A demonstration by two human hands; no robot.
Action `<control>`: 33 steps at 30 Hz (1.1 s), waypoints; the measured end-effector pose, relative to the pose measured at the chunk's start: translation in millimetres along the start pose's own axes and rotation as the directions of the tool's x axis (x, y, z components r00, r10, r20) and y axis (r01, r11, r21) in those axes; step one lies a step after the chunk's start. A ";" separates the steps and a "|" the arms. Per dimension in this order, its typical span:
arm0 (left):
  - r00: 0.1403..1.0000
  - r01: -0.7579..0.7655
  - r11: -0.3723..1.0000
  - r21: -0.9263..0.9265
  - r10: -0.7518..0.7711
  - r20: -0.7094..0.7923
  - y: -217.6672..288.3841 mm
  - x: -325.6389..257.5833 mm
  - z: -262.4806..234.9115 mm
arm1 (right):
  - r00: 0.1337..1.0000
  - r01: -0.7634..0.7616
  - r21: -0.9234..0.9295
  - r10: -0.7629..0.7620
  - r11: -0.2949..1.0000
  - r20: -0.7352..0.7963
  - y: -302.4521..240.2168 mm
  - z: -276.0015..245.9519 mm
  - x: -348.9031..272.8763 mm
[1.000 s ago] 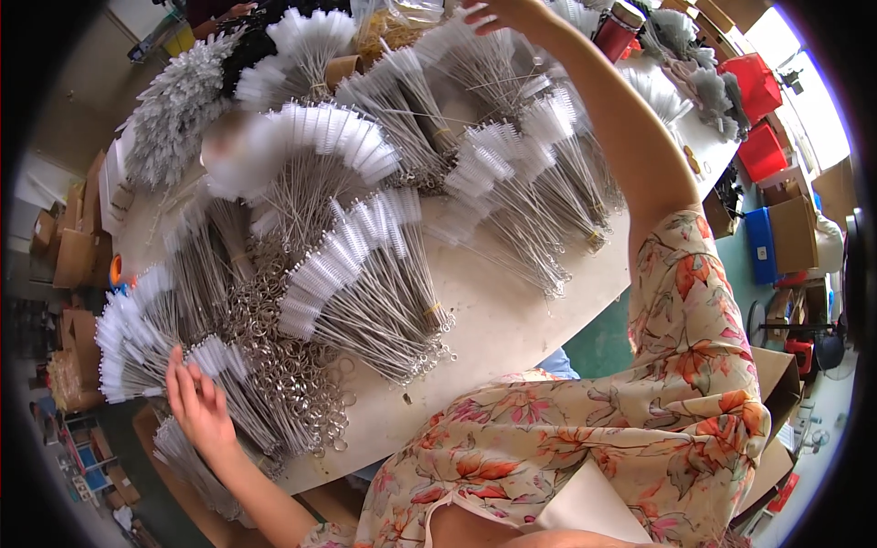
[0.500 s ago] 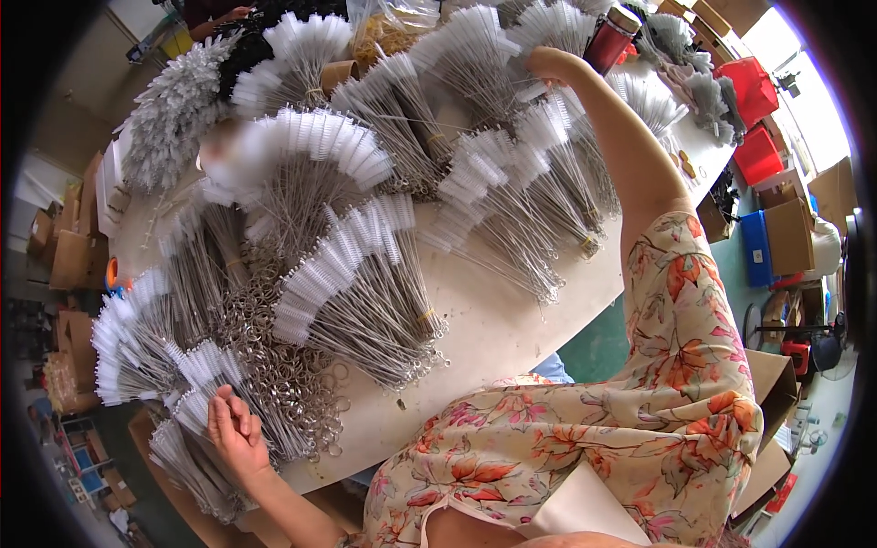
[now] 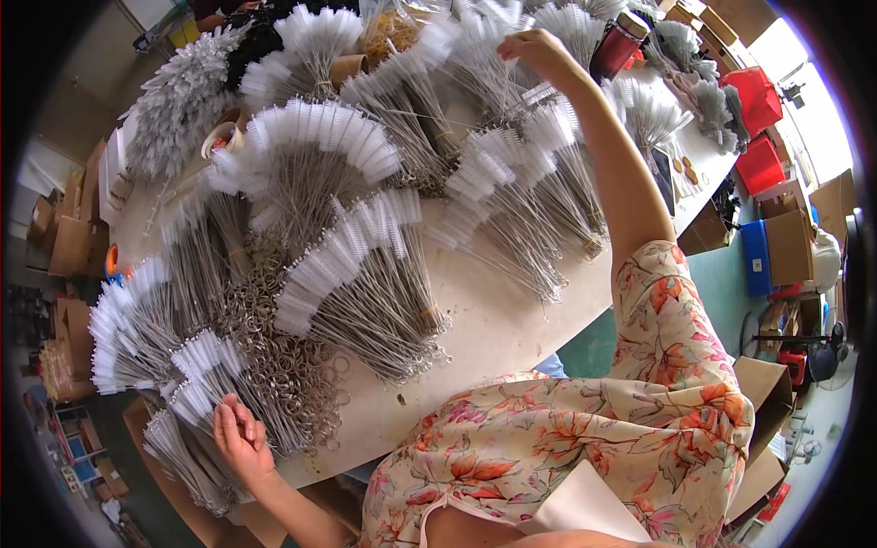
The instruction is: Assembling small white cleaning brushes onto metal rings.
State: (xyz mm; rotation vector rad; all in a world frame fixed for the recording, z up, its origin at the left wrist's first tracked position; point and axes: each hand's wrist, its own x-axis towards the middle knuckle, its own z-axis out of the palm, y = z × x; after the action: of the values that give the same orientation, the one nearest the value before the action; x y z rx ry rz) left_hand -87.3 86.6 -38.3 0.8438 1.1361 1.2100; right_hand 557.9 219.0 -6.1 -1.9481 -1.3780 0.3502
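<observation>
White-bristled brushes [image 3: 206,356] lay on the desk [image 3: 498,333] just beyond our left fingers [image 3: 241,417], which we held half curled and close together; whether they pinched a wire, we could not tell. Beyond them to the right, we had a heap of metal rings [image 3: 290,349], then a wide fan of more brushes [image 3: 340,274]. Much farther out, our right fingers [image 3: 517,44] bent beside another white bunch [image 3: 473,44], their grip unclear to us. A dark red flask [image 3: 618,46] was just right of those fingers.
</observation>
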 end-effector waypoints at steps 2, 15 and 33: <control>0.999 -0.002 1.000 -0.015 0.002 -0.035 -2.4 -1.2 3.3 | 0.999 -0.050 -0.296 0.047 0.954 -0.017 -28.8 16.8 -4.5; 0.998 -0.047 0.995 -0.091 0.050 0.031 -10.1 -10.1 -10.3 | 0.625 0.689 -0.637 -0.729 0.346 0.279 25.1 -17.5 102.0; 0.985 0.003 0.979 -0.205 -0.039 -0.170 -36.8 -50.6 -32.1 | 0.953 -0.301 -0.435 0.265 0.848 -0.144 -4.4 33.6 71.2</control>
State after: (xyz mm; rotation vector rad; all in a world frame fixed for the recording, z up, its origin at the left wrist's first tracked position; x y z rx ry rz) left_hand -107.3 27.6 -70.9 0.5782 1.1329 1.3772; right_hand 563.1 297.2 -14.4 -2.5362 -1.1915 0.0826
